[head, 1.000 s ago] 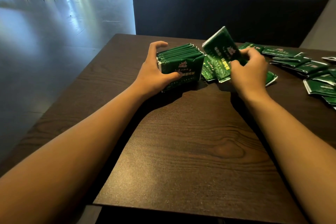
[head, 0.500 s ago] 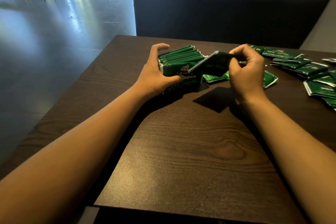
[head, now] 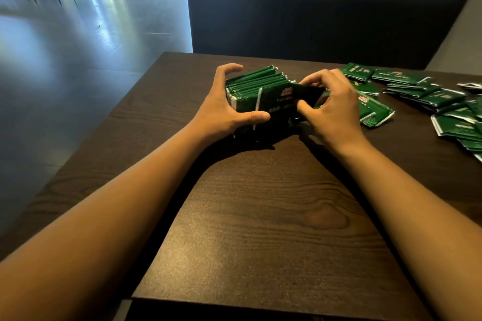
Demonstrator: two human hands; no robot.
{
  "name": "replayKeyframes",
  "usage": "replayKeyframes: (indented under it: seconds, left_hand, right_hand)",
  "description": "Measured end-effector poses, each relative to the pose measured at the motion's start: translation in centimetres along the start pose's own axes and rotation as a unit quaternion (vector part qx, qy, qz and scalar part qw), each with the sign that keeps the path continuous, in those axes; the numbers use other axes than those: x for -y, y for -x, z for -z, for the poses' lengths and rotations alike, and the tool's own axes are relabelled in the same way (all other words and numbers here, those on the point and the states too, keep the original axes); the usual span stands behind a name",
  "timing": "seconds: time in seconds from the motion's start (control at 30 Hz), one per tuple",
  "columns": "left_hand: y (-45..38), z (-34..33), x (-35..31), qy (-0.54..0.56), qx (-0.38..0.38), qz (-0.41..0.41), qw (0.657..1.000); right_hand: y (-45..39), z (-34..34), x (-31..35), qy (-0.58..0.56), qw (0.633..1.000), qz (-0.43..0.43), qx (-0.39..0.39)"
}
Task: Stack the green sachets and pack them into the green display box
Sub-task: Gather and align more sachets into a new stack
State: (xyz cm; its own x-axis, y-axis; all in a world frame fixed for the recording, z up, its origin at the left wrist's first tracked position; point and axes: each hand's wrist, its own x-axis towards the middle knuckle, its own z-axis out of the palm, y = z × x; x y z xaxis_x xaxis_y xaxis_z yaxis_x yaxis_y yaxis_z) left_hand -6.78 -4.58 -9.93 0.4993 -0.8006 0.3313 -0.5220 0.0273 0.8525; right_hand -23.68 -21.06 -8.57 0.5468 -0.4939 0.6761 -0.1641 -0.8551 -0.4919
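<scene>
My left hand (head: 224,109) grips the green display box (head: 250,101) at its left end, thumb laid along the near face and fingers curved over the far side. The box stands near the middle of the dark wood-grain table (head: 260,216) and is packed with a row of sachets (head: 257,81) on edge, their folded tops showing as parallel green ridges with thin silver seams.

My right hand (head: 336,109) pinches 1 sachet (head: 287,98) by its right end, thumb in front and fingers behind, pressing it against the near side of the row. Whether it is fully seated in the box, I cannot tell; its lower edge is in shadow.

Loose sachets (head: 427,94) lie flat and overlapping on the table to the right, well apart from the box, with a few more just beside my right hand.

Assessment of handling: the sachets appear light, thin and flexible, with glossy film that is likely slippery. A single sachet will probably bend if held by 1 corner, so a grip across the short end seems safer. The packed row looks tight, and the box probably needs bracing during insertion.
</scene>
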Motion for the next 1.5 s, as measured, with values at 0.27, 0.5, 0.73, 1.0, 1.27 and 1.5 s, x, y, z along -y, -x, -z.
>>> replayKeyframes:
  seconds: [0.27, 0.5, 0.73, 1.0, 1.27, 1.5]
  left_hand:
    - [-0.1, 0.0, 0.4, -0.020, -0.008, -0.020, 1.000]
    - [0.0, 0.0, 0.1, -0.017, -0.001, -0.045, 0.999]
    - [-0.1, -0.1, -0.2, -0.005, 0.035, -0.042, 0.998]
    - [-0.1, -0.2, 0.0, -0.009, 0.024, -0.035, 0.999]
    - [-0.2, 0.4, 0.4, 0.010, -0.095, 0.004, 0.995]
    - [-0.5, 0.4, 0.8, 0.024, -0.144, 0.029, 0.989]
  right_hand:
    - [0.6, -0.8, 1.4, -0.045, 0.997, -0.003, 0.055]
    - [0.6, -0.6, 1.5, -0.120, 0.977, -0.123, 0.127]
    - [1.1, -0.7, 1.8, -0.151, 0.958, -0.106, 0.219]
    - [0.8, -0.5, 1.3, -0.207, 0.946, -0.129, 0.214]
    - [-0.1, -0.3, -0.5, -0.025, 0.975, -0.167, 0.144]
    - [0.1, -0.8, -1.9, 0.203, 0.917, -0.145, 0.312]
